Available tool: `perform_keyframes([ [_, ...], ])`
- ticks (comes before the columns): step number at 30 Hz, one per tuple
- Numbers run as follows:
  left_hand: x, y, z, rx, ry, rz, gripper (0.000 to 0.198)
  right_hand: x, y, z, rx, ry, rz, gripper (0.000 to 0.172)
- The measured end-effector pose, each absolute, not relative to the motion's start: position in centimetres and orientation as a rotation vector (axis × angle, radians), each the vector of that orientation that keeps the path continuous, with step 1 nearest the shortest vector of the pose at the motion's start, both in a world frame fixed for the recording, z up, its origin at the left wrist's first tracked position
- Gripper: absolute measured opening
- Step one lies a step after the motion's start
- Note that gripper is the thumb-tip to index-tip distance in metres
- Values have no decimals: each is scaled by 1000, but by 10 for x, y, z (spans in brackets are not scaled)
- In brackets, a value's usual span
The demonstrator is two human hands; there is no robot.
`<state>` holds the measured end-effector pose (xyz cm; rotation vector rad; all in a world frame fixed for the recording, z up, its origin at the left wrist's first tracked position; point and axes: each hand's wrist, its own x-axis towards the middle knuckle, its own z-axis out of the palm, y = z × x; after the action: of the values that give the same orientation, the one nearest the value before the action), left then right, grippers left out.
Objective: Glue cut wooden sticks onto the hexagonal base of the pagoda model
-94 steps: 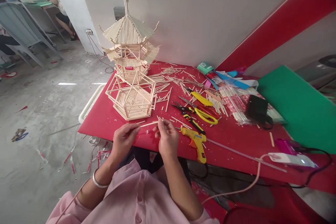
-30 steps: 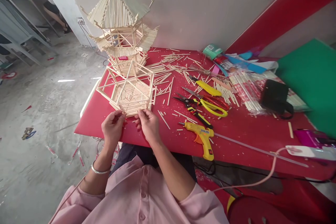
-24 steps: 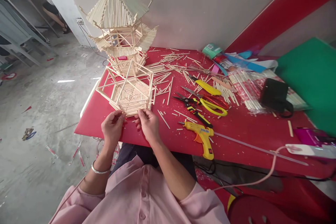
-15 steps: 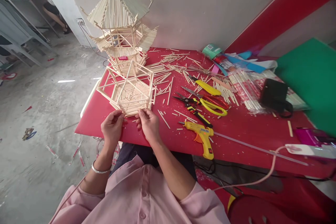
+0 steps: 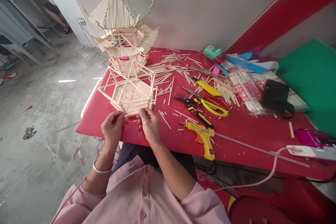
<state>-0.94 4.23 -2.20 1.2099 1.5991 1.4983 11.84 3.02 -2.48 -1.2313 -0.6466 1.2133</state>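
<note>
A hexagonal tray-like frame of thin wooden sticks [image 5: 130, 92] lies on the red table [image 5: 236, 133] near its front left edge. My left hand [image 5: 112, 128] and my right hand [image 5: 148, 123] rest at the frame's near edge, fingers pinched together against its front rim. Whether a loose stick lies between the fingers is hidden. Behind the frame stands a tall stick pagoda model [image 5: 122, 29] with a layered roof.
Loose sticks litter the table's middle. To the right lie a yellow glue gun [image 5: 202, 136], yellow-handled scissors [image 5: 210, 106], black pliers [image 5: 193, 110], a yellow cutter [image 5: 208, 88], packs of sticks [image 5: 243, 92], a black pouch [image 5: 275, 98] and a green board [image 5: 312, 80]. Another person sits far left.
Three seconds ago both hands held a stick in front of the table edge; since then they moved forward to the hexagonal frame's near rim. Over the last second they have barely moved.
</note>
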Motion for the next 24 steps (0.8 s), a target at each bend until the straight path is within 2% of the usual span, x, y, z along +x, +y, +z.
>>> perform_keyframes([
  [24,-10,43,-23,1227,1623,1517,17,117,32,-26,-1253,-669,1213,39],
])
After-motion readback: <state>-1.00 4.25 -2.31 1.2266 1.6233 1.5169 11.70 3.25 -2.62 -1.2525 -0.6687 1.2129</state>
